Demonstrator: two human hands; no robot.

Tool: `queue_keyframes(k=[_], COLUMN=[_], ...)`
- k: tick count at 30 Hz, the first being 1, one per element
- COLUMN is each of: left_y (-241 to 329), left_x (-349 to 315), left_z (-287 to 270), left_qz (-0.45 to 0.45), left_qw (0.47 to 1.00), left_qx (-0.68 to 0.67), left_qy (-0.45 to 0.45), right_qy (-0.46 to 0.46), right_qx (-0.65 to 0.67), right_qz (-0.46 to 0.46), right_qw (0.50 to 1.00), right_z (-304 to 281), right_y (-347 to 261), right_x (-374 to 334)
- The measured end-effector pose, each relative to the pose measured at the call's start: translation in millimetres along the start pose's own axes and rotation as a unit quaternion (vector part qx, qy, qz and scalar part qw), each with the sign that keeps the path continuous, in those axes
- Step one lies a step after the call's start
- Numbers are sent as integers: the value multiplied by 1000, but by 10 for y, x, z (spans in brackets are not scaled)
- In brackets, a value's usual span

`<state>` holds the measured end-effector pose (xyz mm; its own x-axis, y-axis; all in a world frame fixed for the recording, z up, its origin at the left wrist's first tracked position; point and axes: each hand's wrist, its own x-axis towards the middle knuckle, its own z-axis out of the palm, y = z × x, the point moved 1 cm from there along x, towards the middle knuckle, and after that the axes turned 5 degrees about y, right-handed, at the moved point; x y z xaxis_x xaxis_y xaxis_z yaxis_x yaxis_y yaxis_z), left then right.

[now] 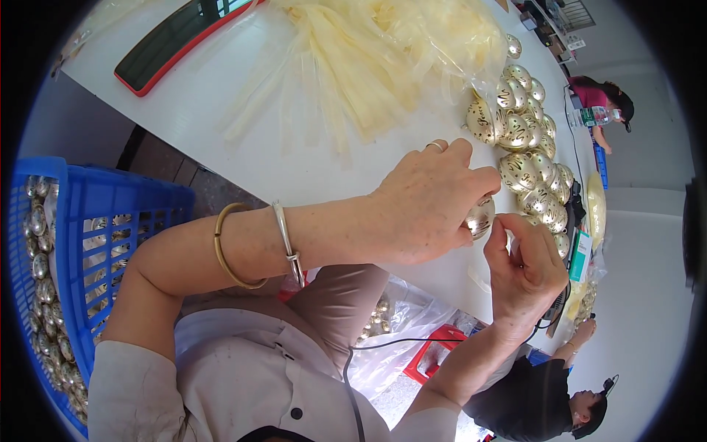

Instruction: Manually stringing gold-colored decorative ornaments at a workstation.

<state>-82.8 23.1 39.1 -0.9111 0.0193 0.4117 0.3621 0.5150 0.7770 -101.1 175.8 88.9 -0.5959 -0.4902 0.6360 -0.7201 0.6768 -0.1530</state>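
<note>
My left hand (431,202), a ring and bracelets on its arm, is closed around a shiny gold ball ornament (481,219) with dark markings. The ball shows only in part past my fingers. Close on its right, my right hand (526,265) has thumb and forefinger pinched together by the ball. Whatever sits in that pinch is hidden or too small to make out. Just beyond both hands, several similar gold ball ornaments (518,172) lie heaped on the white table (199,144). Pale yellow ribbon strips (353,81) spread out from a clear bag ahead of my left hand.
A black-topped slab with a red edge (173,55) lies far left. On my left stands a blue basket (121,191) of small metallic balls. A red stool (434,352), a teal box (580,254) and a bottle (595,116) are rightward. Two people (526,398) work nearby.
</note>
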Motion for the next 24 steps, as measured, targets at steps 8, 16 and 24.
queue_keyframes(k=[8,16,24], left_y=[14,13,-76], left_x=[-18,-28,-35], left_z=[27,38,-32], left_qz=[2,7,42], left_qw=[1000,999,992], left_qx=[-1,5,-93], left_qy=[21,45,70], right_qy=[4,24,4], right_qx=[2,12,48], right_qz=[10,29,45], right_qw=[1000,999,998], right_z=[34,92,73], right_y=[8,-14,-16], right_x=[-3,-51,-30])
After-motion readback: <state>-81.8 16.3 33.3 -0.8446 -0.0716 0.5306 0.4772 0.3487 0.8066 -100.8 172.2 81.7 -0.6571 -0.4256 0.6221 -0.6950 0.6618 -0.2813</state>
